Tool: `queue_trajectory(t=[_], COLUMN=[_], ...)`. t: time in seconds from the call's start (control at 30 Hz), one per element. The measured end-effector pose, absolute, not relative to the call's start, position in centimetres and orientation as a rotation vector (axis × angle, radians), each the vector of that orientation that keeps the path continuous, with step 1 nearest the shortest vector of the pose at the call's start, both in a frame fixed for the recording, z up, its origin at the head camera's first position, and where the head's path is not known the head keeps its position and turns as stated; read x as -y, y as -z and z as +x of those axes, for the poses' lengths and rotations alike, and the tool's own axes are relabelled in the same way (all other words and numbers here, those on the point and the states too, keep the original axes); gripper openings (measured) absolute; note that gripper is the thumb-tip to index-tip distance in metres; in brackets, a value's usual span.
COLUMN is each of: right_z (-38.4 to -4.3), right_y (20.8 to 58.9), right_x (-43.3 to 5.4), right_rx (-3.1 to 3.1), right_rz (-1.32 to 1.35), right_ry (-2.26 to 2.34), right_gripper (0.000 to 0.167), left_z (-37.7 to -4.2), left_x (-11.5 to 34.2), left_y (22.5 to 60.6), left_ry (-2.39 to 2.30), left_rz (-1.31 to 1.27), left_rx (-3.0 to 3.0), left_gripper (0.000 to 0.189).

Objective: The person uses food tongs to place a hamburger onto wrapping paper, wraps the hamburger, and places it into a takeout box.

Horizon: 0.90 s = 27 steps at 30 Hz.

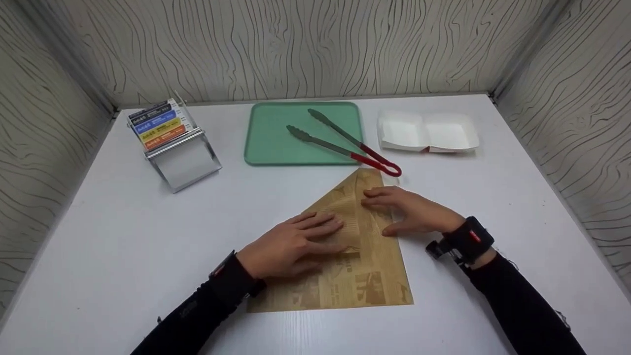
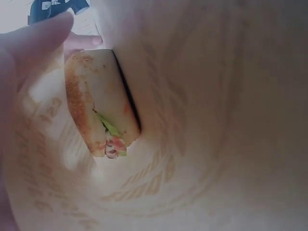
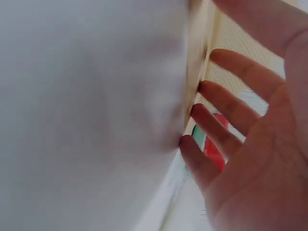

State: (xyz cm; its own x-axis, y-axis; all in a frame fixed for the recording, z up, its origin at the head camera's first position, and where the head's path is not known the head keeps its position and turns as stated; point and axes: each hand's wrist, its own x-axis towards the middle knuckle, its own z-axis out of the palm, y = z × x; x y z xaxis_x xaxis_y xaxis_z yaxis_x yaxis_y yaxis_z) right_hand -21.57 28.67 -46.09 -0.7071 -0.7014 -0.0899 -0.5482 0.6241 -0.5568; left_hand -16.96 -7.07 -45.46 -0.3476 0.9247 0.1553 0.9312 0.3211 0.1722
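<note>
A brown printed sheet of wrapping paper (image 1: 379, 288) lies on the table in front of the person, one side folded over towards the middle. Under that fold, the left wrist view shows a sandwich (image 2: 94, 98) with toasted-looking bread and a bit of green leaf at its edge; from the head it is hidden by the paper. The left hand (image 1: 291, 246) rests on the folded part with its fingers stretched out. At the paper's right edge, the right hand (image 1: 416, 211) touches it with fingertips, fingers spread and loosely extended, as the right wrist view (image 3: 250, 125) also shows.
Behind the paper is a green tray (image 1: 271, 143) bearing red-handled tongs (image 1: 372, 153), whose handle end overhangs towards the paper. An opened white takeaway box (image 1: 446, 133) stands at the back right. A metal rack (image 1: 185, 162) with colourful boxes (image 1: 160, 125) stands back left.
</note>
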Motion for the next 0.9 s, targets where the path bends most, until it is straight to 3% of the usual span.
queue_trajectory(t=[0.37,0.53,0.9], right_z=[-20.8,-20.7,-20.0], right_y=[46.3,46.6,46.9], right_x=[-32.2,-31.5,-29.3], right_rx=[-2.278,-2.361,-2.618], right_rz=[-1.112,-1.108,-1.044], right_ry=[0.895,0.880,0.788], right_gripper=[0.089,0.081,0.089], left_z=[-17.3,-17.2,-17.2], left_x=[6.9,6.9,7.1], left_y=[45.1,45.0,45.4], left_ry=[0.388,0.396,0.381], left_rz=[-1.800,-1.806,-1.801], left_rx=[2.566,2.569,2.552], left_gripper=[0.060,0.063,0.063])
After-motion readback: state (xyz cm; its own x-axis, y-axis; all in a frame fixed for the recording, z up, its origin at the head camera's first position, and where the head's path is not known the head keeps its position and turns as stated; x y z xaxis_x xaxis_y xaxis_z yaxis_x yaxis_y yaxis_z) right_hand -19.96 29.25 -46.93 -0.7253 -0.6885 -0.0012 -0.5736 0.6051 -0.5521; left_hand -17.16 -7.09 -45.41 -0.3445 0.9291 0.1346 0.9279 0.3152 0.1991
